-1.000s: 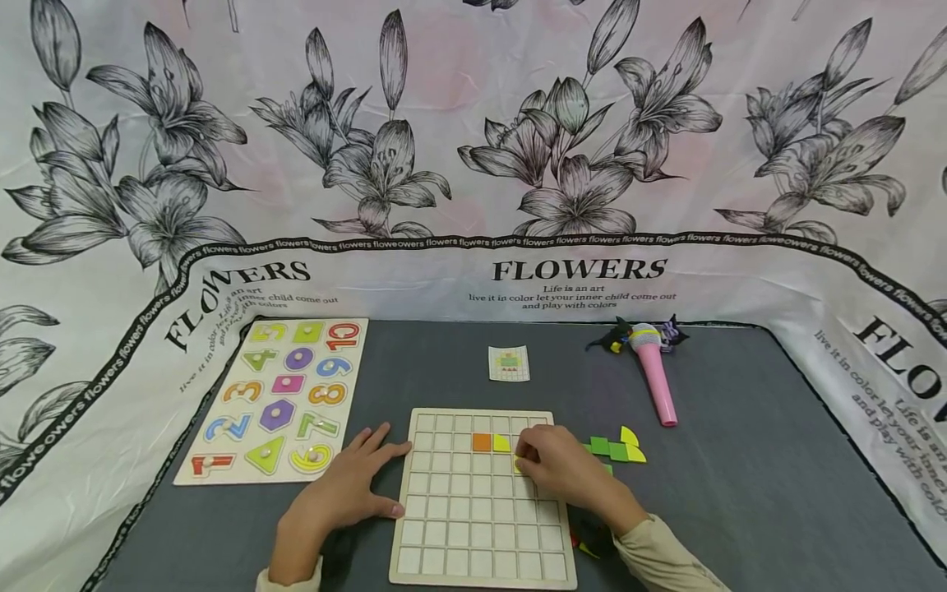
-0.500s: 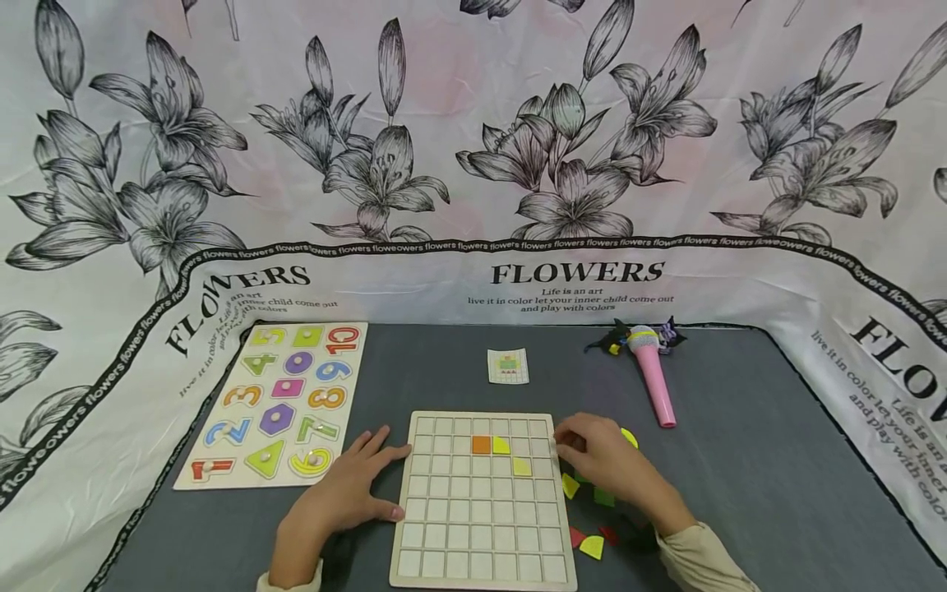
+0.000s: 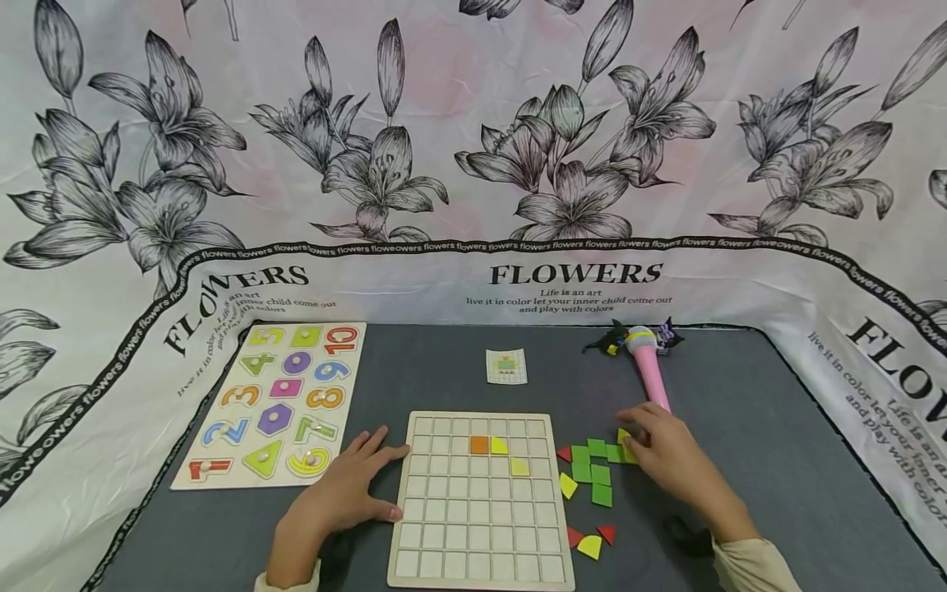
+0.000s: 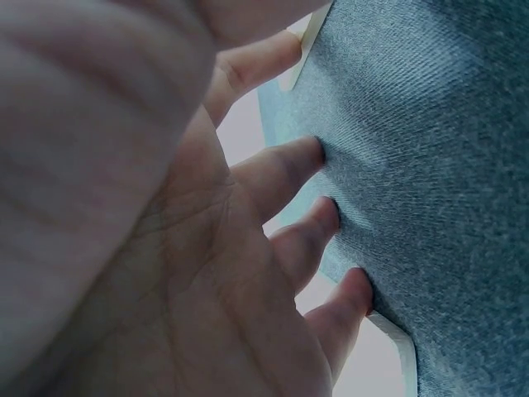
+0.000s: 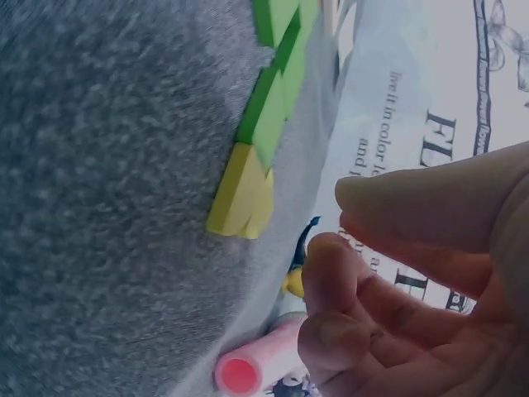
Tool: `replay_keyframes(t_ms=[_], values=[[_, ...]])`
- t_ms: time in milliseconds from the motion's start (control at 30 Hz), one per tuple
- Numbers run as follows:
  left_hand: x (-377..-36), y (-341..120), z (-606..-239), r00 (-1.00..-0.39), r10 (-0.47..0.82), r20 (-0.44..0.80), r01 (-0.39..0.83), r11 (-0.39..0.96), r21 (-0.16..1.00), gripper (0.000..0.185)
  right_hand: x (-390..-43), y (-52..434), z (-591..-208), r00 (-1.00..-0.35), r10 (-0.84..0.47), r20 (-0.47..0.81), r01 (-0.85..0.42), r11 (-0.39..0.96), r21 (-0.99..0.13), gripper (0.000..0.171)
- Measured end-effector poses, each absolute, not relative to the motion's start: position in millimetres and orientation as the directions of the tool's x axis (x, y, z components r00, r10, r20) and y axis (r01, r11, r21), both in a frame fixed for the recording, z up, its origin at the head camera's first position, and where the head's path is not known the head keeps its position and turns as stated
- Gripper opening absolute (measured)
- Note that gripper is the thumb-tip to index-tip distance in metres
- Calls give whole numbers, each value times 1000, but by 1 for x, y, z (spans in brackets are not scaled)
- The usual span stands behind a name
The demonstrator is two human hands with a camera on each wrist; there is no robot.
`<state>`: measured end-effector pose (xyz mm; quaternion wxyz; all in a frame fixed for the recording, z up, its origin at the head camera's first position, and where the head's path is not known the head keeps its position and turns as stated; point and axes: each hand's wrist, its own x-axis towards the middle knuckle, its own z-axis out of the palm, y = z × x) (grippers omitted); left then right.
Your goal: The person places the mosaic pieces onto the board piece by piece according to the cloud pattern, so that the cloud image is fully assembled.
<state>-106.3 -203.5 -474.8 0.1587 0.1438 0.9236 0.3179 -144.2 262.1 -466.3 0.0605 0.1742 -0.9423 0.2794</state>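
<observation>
A pale wooden grid board (image 3: pixel 444 515) lies before me. In its upper rows sit an orange square (image 3: pixel 479 445), a yellow piece (image 3: pixel 499 446) beside it and another yellow piece (image 3: pixel 520 467) a row lower. My left hand (image 3: pixel 336 493) has its fingers spread, thumb and index fingertip at the board's left edge. My right hand (image 3: pixel 681 464) hovers by yellow quarter-round pieces (image 3: pixel 622 436) at the end of the green squares (image 3: pixel 581 463). In the right wrist view, thumb and fingers are bent but apart from those yellow pieces (image 5: pixel 240 198), with nothing between them.
Red triangles (image 3: pixel 607 534) and more yellow pieces (image 3: pixel 589 547) lie right of the board. A number puzzle board (image 3: pixel 214 448) is at left, a small pattern card (image 3: pixel 506 367) behind the grid. A pink toy microphone (image 3: pixel 650 374) lies beyond my right hand.
My right hand has left the grid, where a yellow piece now shows in the lower row, and moved right past the green squares to the yellow pieces. My left hand has stayed put.
</observation>
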Motion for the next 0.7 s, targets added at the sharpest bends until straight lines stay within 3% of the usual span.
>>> replay_keyframes(t_ms=[433,700], values=[[-105,-202,-472,-903,373,-212,165,758,631,87,-151,264,-482,-962,-238,134,-273,867,-418,16],[-106,-202,-473,-911,354,-213,156,772,617,87,-153,261,-484,-961,-242,131,-275,857,-436,15]])
